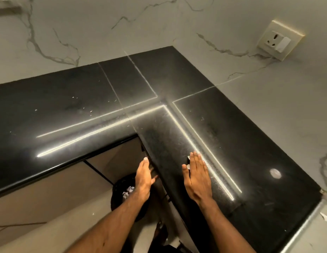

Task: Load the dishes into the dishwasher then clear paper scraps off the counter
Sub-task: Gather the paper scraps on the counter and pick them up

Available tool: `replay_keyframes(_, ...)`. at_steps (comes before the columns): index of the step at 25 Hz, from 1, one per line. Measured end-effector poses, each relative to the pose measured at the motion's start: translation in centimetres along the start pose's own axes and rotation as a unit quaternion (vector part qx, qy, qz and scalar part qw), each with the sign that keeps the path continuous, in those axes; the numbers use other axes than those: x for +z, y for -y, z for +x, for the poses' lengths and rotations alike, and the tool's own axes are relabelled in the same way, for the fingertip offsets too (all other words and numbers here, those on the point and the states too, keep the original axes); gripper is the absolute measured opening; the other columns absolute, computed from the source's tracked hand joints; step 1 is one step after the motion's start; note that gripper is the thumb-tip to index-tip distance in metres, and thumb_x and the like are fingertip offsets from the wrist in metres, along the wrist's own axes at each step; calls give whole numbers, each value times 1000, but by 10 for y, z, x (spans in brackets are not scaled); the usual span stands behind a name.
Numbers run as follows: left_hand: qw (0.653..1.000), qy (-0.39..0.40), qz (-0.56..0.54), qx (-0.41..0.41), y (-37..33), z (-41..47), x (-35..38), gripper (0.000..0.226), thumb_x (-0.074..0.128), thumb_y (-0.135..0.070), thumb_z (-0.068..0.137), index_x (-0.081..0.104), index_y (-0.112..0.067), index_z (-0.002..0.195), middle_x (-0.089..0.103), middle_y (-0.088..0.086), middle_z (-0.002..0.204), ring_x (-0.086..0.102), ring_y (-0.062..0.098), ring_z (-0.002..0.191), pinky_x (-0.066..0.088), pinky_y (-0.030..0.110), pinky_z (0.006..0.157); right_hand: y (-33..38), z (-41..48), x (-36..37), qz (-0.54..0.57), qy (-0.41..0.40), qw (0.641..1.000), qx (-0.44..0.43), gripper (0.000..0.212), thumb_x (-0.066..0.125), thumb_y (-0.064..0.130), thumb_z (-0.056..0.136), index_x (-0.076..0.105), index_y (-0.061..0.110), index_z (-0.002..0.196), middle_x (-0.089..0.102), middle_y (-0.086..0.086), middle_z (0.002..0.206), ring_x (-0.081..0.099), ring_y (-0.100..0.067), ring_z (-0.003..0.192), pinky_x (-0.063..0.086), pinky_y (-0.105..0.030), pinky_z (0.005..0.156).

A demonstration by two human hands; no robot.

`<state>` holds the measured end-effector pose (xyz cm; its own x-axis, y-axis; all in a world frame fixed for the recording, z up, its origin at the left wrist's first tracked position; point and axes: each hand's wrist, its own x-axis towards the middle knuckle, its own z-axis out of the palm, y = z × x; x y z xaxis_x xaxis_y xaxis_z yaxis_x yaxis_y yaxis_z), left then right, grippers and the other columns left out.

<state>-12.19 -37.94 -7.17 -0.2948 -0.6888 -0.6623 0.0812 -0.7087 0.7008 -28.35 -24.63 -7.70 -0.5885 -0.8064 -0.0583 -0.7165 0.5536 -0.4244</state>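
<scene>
Right hand [197, 178] flat on counter [67, 110] against scraps [188, 157] (white); left hand [144, 177] at edge.

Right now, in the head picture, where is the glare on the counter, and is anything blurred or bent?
Head view: bright strip reflections cross the black counter and pass beside the right hand; a round reflection lies further right. Head view: the wide lens bends the counter edges; the forearms at the bottom are blurred; the bin below the left hand is in shadow.

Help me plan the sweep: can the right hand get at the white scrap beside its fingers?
Probably yes: the right hand lies flat on the counter, the scrap right beside its fingers, nothing between.
</scene>
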Motion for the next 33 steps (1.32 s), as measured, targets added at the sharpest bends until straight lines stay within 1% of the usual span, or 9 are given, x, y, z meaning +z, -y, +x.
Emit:
replay_keyframes(3,998,0,-59,-22,6,-17,7,40,35,-47,110,61,-27,133,71,-9,120,66,17,114,53,35,80,19,7,-1,35,84,987,-132,65,16,59,111,21,26,167,11,12,174,-1,2,159,11,-40,132)
replay_keyframes(5,997,-3,-69,-25,5,-20,4,42,35,-48,110,58,-27,138,68,-11,119,65,16,114,53,34,80,20,-6,-10,59,91,981,-163,61,27,54,113,18,28,168,11,13,174,2,0,159,10,-39,132)
replay_keyframes(7,997,-8,-78,-29,8,-15,-1,50,37,-51,108,55,-22,144,65,-7,127,63,19,120,53,36,86,13,-31,-18,56,43,992,-109,69,35,53,112,8,26,169,3,11,176,-2,-4,161,5,-37,132)
replay_keyframes(10,992,-9,-129,-13,14,-9,2,55,35,-53,108,49,-20,150,55,0,149,54,21,134,45,44,111,-1,-76,-17,13,15,1000,5,82,29,64,108,-6,20,168,-12,7,176,-11,-10,161,4,-42,132)
replay_keyframes(14,976,-26,-218,-1,25,-6,15,61,28,-57,108,52,-19,149,54,1,152,49,22,140,31,45,123,4,-93,6,-76,22,996,34,94,17,74,103,-4,8,167,-11,-8,176,-11,-20,162,3,-44,131)
replay_keyframes(20,956,-19,-294,5,38,0,18,63,21,-55,109,57,-17,144,58,3,148,51,21,139,29,44,124,38,-21,23,-67,51,992,-91,75,10,60,110,-1,12,167,-6,-3,176,-11,-14,162,6,-41,131)
replay_keyframes(25,948,-3,-317,1,38,7,13,57,26,-51,110,61,-16,138,57,9,148,54,22,135,35,40,119,50,-1,16,9,107,969,-223,66,24,49,114,3,19,168,-3,7,176,-7,-8,161,8,-40,132)
replay_keyframes(30,954,10,-298,6,37,2,13,62,22,-54,109,56,-17,145,58,6,148,50,22,139,29,43,123,24,-48,14,-77,19,994,-69,86,23,68,107,1,12,168,-8,-3,176,-8,-18,162,3,-42,130)
replay_keyframes(33,956,11,-294,3,36,1,12,61,22,-54,109,55,-18,145,57,5,149,48,23,141,27,44,124,23,-52,24,-97,30,992,-70,86,22,69,107,7,9,167,-3,-6,176,-5,-20,163,2,-41,130)
